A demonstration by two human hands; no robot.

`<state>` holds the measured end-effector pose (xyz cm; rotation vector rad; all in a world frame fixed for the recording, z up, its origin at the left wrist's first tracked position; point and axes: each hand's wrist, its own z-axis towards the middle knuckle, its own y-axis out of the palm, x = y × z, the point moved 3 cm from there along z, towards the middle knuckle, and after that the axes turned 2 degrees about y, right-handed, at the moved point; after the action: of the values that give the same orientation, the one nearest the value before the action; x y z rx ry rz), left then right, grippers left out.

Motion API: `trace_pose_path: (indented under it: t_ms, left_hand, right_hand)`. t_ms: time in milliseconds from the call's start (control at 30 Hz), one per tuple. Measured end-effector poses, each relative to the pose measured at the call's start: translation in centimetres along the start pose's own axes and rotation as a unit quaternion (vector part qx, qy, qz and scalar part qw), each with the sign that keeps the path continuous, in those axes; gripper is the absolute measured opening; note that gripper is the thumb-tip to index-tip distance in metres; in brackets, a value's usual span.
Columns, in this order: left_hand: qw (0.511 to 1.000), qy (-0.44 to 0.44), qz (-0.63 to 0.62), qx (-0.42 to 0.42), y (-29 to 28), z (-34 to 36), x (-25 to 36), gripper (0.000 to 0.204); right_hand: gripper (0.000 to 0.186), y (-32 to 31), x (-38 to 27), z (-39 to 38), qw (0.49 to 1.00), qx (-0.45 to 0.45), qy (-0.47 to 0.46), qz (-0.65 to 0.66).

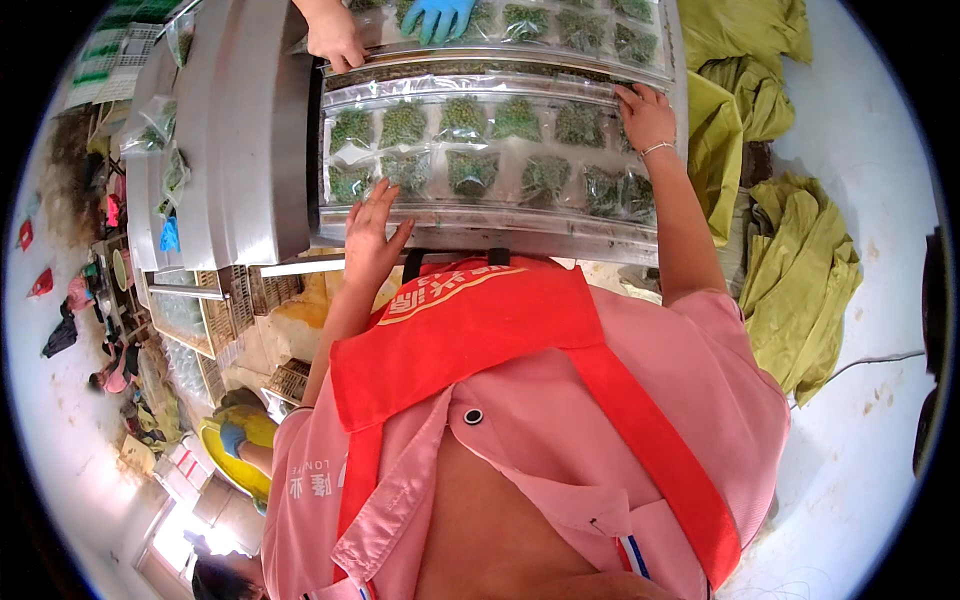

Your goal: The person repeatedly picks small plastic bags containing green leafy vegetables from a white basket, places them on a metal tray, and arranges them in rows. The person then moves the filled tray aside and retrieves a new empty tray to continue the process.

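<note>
Left hand (373,235) is resting at the bags (472,172), fingers apart; right hand (648,118) is hiding its grip; both should be pressing gently.

"What does the top edge cut?"
"The arms above a co-worker's bare hand (337,38) and the blue glove (438,18); whether both are one person's, I can't tell. The far packs (633,9) are cut too."
"The near packs (517,118)?"
"Their green pieces are too small to identify."
"The yellow tub (262,430)?"
"Partly hidden by the pink shirt (540,420)."
"The distant figure (117,372)?"
"Too small to read its actions."
"The black thing (934,300)?"
"Cut by the dark rim; I can't say what it is."
</note>
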<state>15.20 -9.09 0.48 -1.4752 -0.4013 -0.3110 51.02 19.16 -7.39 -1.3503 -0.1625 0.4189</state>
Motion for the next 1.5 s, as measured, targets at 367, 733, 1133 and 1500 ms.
trace_pose_path:
  t_ms: [367, 733, 1133, 1500]
  left_hand:
    - [0.999, 0.018, -0.004, 0.039, -2.4, -0.8, 0.4, 0.041]
    - [0.957, 0.003, 0.062, 0.282, -14.9, -4.4, -10.1, 0.021]
    - [0.890, -0.167, 0.091, 0.415, -26.5, -17.1, -35.2, 0.013]
    - [0.962, -0.137, 0.192, 0.140, -26.5, -20.3, -40.1, 0.031]
  right_hand:
    - [0.026, -0.6, -1.4, 2.6, 0.970, -0.185, 0.152, -0.050]
    - [0.021, -3.7, -13.4, -6.0, 0.962, 0.010, 0.033, 0.272]
    - [0.013, -1.4, -35.7, -13.4, 0.884, -0.162, 0.060, 0.434]
    - [0.022, -10.3, -63.9, -11.2, 0.802, -0.072, -0.408, 0.431]
